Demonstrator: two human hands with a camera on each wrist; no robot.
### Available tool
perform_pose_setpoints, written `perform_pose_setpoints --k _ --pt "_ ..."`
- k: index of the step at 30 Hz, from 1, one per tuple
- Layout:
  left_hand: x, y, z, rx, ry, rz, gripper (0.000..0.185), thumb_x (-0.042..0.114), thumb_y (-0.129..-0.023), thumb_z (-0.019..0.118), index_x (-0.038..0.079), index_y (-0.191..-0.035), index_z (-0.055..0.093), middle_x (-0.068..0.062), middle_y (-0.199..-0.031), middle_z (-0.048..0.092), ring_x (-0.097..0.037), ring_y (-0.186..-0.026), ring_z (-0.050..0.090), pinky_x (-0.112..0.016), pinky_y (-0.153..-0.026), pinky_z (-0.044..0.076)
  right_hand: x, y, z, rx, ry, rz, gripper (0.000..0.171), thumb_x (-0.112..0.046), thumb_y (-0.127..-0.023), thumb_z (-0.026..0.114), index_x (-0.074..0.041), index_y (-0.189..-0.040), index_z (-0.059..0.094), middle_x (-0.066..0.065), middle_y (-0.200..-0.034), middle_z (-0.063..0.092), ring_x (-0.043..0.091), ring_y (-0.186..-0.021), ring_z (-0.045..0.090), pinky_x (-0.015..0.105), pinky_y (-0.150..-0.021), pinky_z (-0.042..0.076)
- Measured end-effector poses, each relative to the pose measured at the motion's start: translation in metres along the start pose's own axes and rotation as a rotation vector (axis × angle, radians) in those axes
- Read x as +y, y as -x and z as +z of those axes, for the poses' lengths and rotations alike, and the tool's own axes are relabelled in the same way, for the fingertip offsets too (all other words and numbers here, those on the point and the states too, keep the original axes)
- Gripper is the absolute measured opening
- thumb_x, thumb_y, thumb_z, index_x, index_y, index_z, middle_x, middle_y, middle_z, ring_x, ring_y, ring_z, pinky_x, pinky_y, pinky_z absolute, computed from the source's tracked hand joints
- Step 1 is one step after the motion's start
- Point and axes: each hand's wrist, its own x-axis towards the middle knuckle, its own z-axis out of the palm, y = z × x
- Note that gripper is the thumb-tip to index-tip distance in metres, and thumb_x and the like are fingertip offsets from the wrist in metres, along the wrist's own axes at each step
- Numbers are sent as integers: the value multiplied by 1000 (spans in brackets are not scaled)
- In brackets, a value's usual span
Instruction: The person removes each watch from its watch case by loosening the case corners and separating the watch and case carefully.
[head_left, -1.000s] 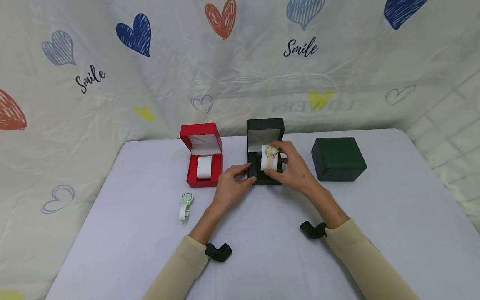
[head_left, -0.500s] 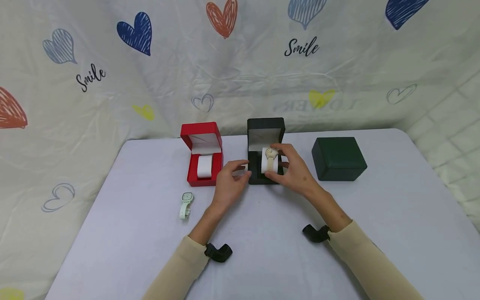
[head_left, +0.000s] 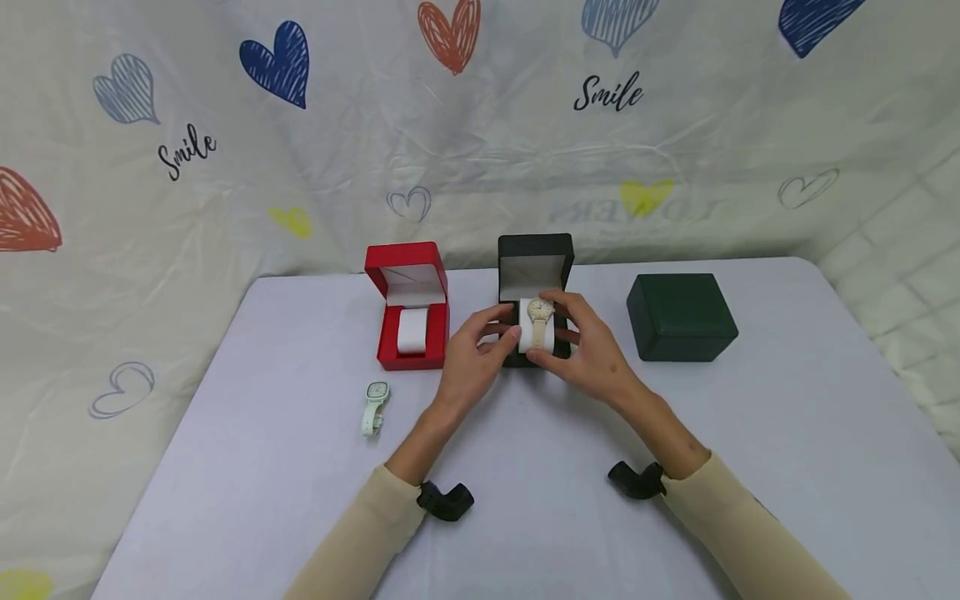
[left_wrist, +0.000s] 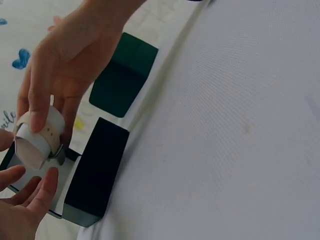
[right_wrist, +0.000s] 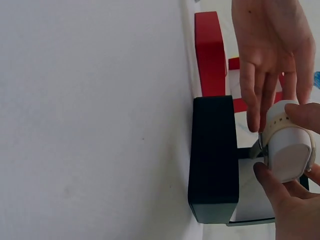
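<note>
Cushion (head_left: 527,336) with watch (head_left: 539,312) pinched top and bottom in right hand (head_left: 588,350) mid-frame, likely for steadiness, left hand (head_left: 472,357) alongside, fingers apart, perhaps as guard.

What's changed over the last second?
The left hand left the black box's left side, shifting forward beside the white cushion. The right hand, still gripping, drew the cushion and its cream watch slightly toward the person. The red box, green box and mint watch stayed put.
</note>
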Motion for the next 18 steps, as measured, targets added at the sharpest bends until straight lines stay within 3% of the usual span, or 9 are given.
perform_pose_setpoints --k 9,18 --pt "4 -1 2 -60 121 -13 61 25 -100 68 27 -157 45 -7 -143 61 -23 -120 67 -31 -93 63 -8 4 2 20 14 -16 82 -7 -82 88 -7 -152 44 15 -151 51 33 -135 57 48 -103 58" --pt "4 -2 0 -116 146 -30 61 19 -99 70 23 -156 47 -11 -142 63 -25 -126 64 -28 -95 61 -8 6 3 21 16 -62 81 -3 -80 88 -9 -150 47 14 -148 49 30 -130 57 50 -100 60"
